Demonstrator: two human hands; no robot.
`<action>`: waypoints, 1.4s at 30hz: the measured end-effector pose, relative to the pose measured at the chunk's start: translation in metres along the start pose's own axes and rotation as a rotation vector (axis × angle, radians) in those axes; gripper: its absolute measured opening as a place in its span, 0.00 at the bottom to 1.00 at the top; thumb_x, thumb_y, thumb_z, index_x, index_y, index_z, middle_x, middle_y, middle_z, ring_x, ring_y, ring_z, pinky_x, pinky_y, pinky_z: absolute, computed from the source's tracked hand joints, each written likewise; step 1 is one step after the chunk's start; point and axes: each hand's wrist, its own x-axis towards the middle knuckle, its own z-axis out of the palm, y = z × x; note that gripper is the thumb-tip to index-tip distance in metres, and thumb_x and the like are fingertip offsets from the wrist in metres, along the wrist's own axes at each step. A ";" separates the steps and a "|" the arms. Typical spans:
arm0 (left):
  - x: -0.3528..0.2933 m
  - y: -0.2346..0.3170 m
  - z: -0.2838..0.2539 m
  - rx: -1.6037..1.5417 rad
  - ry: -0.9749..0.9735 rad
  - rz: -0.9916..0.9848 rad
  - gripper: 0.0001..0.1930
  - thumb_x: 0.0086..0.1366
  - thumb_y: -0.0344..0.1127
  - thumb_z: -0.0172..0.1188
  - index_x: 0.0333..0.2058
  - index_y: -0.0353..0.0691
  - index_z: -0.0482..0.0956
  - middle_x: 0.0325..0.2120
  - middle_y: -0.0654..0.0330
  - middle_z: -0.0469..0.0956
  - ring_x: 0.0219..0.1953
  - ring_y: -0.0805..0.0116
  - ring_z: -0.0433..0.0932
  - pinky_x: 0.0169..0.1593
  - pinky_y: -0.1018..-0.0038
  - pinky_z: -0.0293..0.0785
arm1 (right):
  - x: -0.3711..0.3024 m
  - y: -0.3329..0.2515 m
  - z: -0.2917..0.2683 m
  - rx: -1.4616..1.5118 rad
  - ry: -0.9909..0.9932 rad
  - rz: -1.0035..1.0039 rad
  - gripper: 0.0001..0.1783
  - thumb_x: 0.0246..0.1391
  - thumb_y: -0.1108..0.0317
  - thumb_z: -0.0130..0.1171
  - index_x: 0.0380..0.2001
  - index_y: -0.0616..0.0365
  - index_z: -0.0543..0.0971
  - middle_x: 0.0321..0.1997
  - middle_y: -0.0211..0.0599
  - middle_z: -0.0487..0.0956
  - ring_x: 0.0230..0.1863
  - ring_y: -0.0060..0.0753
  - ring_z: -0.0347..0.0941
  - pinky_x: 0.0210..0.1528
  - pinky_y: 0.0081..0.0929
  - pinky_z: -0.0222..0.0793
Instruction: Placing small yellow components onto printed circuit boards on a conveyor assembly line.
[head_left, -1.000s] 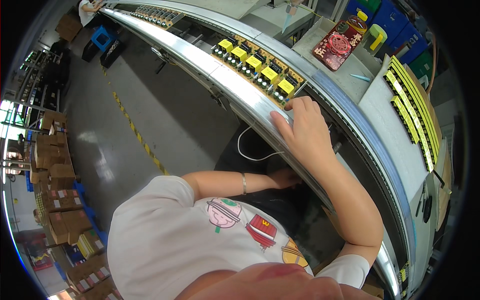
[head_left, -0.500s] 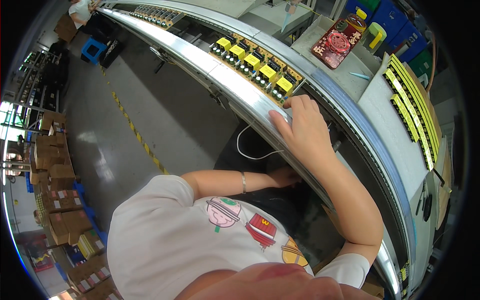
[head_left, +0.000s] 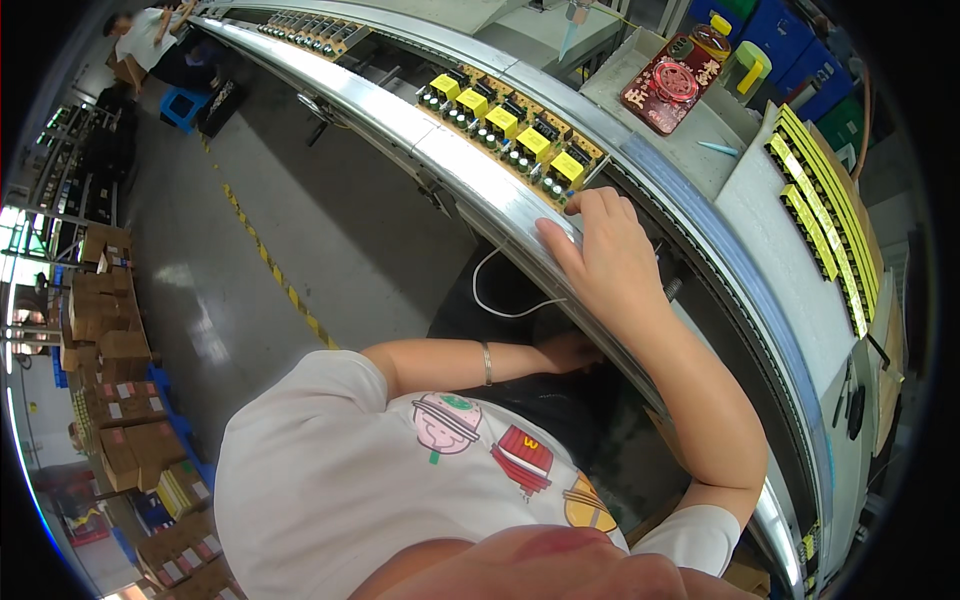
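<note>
My right hand (head_left: pixel 608 245) rests on the silver front rail (head_left: pixel 480 172) of a conveyor. Its thumb lies on the metal, apart from the bent fingers, and nothing shows between them. Just beyond the fingertips sits a panel of circuit boards (head_left: pixel 512 138), carrying yellow transformers (head_left: pixel 534 145), small capacitors and black parts. Whether a fingertip touches the panel's near corner, I cannot tell. Below the rail, over my dark lap, my left hand (head_left: pixel 572 352) lies in shadow with its fingers hidden. A thin white cable (head_left: pixel 508 316) loops beside it.
Farther up the conveyor sits another board panel (head_left: pixel 305 32). Beyond the belt are a dark red patterned box (head_left: pixel 672 84), a lidded jug (head_left: pixel 745 70) and rows of yellow parts (head_left: pixel 820 215). At the far left, a person (head_left: pixel 150 40) stands near a blue stool (head_left: pixel 183 108); cartons (head_left: pixel 105 330) are stacked below.
Both my hands keep their places, and the board panel stays put. At the far upper left, the other person has shifted and shows more fully. The view has tilted very slightly.
</note>
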 end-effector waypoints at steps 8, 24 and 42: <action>-0.001 0.002 0.000 -0.015 0.014 0.000 0.13 0.71 0.40 0.54 0.44 0.40 0.81 0.34 0.58 0.83 0.31 0.64 0.80 0.43 0.68 0.76 | 0.000 0.003 0.004 -0.010 0.037 -0.026 0.24 0.64 0.49 0.56 0.42 0.64 0.76 0.45 0.48 0.75 0.46 0.46 0.72 0.49 0.36 0.71; 0.003 -0.009 0.001 -0.069 0.035 -0.004 0.14 0.71 0.43 0.53 0.40 0.40 0.81 0.28 0.61 0.82 0.30 0.64 0.80 0.42 0.68 0.75 | -0.004 -0.009 0.005 -0.399 0.214 -0.114 0.25 0.58 0.45 0.60 0.31 0.61 0.76 0.32 0.41 0.74 0.34 0.40 0.70 0.39 0.31 0.69; 0.002 -0.004 0.002 -0.068 0.021 -0.039 0.14 0.72 0.43 0.54 0.43 0.39 0.81 0.29 0.60 0.82 0.31 0.64 0.80 0.43 0.68 0.75 | -0.003 -0.005 0.005 -0.388 0.210 -0.149 0.24 0.59 0.46 0.60 0.32 0.61 0.76 0.34 0.41 0.75 0.35 0.40 0.70 0.40 0.32 0.69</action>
